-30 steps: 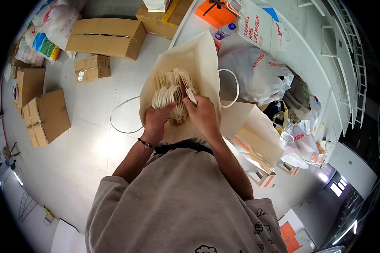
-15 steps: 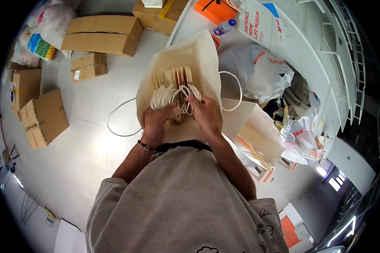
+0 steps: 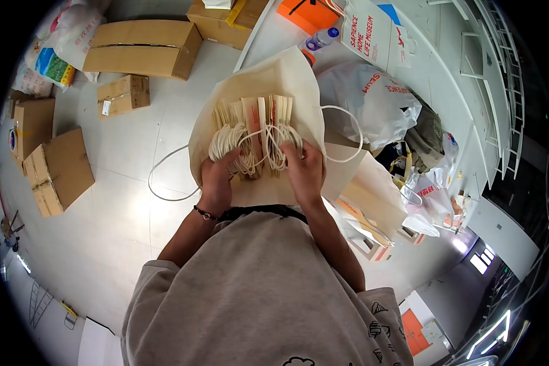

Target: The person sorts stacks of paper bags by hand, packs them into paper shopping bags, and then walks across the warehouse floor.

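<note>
In front of my body a large cream paper bag (image 3: 253,73) gapes open, its white cord handles looping out on both sides. A row of folded paper bags (image 3: 254,116) stands on edge inside it, with bunched white cord handles (image 3: 226,140) along the near side. My left hand (image 3: 218,179) is closed on the left part of the row, thumb over the cords. On the right part, my right hand (image 3: 306,172) grips the bags and cords the same way. Between the hands the row is parted, and red print shows on some bags. The fingertips are hidden.
Cardboard boxes (image 3: 143,49) stand on the floor to the left. On the right, a white table (image 3: 436,79) bears a purple-capped bottle (image 3: 322,39), an orange bag (image 3: 308,15) and a filled plastic bag (image 3: 369,104). More paper bags (image 3: 372,198) stand by my right arm.
My hands have moved apart, the right one further right. The row of folded bags has spread, with a wider gap in its middle and more red print visible.
</note>
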The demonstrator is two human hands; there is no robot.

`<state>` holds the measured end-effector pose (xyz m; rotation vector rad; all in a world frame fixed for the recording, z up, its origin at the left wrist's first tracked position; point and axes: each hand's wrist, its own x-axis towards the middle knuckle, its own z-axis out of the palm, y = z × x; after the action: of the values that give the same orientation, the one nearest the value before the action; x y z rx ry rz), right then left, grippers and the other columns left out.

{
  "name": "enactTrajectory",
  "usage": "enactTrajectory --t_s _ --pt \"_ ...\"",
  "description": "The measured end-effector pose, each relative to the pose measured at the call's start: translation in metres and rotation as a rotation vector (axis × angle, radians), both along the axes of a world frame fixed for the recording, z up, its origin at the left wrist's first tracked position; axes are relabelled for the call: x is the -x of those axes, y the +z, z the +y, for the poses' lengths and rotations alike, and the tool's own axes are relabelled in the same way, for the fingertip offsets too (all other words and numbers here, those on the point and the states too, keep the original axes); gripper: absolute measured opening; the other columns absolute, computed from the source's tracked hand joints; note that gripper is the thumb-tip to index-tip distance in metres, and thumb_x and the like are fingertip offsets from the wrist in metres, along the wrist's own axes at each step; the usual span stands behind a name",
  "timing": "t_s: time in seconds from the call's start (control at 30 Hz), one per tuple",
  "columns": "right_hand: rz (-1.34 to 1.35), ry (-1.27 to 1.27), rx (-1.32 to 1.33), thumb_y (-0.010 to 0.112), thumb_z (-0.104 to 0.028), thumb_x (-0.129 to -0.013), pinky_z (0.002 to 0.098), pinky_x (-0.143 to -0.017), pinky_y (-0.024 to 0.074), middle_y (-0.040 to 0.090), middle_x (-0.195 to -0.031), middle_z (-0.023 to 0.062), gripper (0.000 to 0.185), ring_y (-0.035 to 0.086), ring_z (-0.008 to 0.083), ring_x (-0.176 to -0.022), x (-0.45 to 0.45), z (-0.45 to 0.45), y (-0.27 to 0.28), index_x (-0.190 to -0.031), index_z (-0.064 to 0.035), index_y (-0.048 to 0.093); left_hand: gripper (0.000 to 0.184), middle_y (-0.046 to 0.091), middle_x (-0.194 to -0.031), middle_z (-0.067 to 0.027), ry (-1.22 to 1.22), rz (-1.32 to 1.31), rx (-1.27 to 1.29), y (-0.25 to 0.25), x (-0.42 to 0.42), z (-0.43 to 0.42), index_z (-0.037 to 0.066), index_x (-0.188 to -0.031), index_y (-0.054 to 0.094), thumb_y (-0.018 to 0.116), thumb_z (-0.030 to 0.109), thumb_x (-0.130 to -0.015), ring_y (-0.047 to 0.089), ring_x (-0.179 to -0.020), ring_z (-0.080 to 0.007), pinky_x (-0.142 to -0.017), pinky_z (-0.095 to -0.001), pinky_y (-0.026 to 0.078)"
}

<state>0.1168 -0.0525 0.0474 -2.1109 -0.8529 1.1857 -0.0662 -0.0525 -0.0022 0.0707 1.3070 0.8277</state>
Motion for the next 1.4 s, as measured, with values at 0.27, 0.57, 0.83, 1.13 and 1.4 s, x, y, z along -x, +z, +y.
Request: enactTrajectory --t_s 0.27,0.57,0.83,1.13,1.4 --pt "0.332 -0.044 0.018 0.069 -0.026 -0.096 0.0258 -0.054 0.0387 0.061 -0.068 -0.0035 0.026 0.048 0.0036 -0.058 -0.01 -0.007 -0.02 -0.09 -0.0002 0.074 0.026 0.071 -0.106 -0.0024 0.0 0.007 -0.004 0.003 -0.002 0.001 0.007 -0.119 0.067 0.07 0.013 -0.094 0.069 -0.099 -0.0158 -0.086 -0.0326 0.055" --pt "0.38 -0.083 -0.016 0.065 -0.025 -0.1 0.0227 -0.052 0.0314 0.063 -0.069 -0.0047 0.024 0.04 0.0008 -0.056 -0.005 -0.004 -0.015 -0.094 -0.0035 0.074 0.036 0.072 -0.117 -0.0071 0.009 -0.029 -0.03 0.007 -0.001 0.003 0.0 -0.127 0.064 0.071 0.007 -0.093 0.069 -0.105 -0.0185 -0.091 -0.033 0.055" --pt "0.393 0.032 0.051 0.077 -0.029 -0.093 0.0257 -0.052 0.0406 0.06 -0.065 -0.0035 0.027 0.05 0.005 -0.056 0.001 0.004 -0.019 -0.09 -0.0023 0.071 0.033 0.072 -0.117 -0.0092 -0.091 -0.073 -0.059 0.01 0.003 0.004 -0.002 -0.125 0.066 0.072 0.008 -0.094 0.069 -0.105 -0.0187 -0.091 -0.0336 0.056" --pt "0.311 0.109 -0.029 0.081 -0.025 -0.089 0.0295 -0.053 0.044 0.067 -0.066 0.0009 0.026 0.055 0.0063 -0.059 0.025 -0.005 -0.046 -0.092 0.0002 0.078 0.034 0.072 -0.117 -0.0096 -0.086 -0.064 -0.073 -0.001 0.005 -0.001 -0.003 -0.126 0.065 0.072 0.007 -0.094 0.071 -0.102 -0.0185 -0.088 -0.0324 0.057" --pt "0.18 0.225 0.006 0.084 -0.02 -0.086 0.0274 -0.063 0.0513 0.074 -0.077 0.0031 0.023 0.063 0.0054 -0.07 0.027 -0.001 -0.042 -0.095 0.0009 0.078 0.035 0.073 -0.113 -0.007 -0.082 -0.023 -0.061 -0.01 0.005 -0.004 -0.002 -0.125 0.066 0.075 0.011 -0.094 0.071 -0.098 -0.0155 -0.083 -0.0289 0.057"
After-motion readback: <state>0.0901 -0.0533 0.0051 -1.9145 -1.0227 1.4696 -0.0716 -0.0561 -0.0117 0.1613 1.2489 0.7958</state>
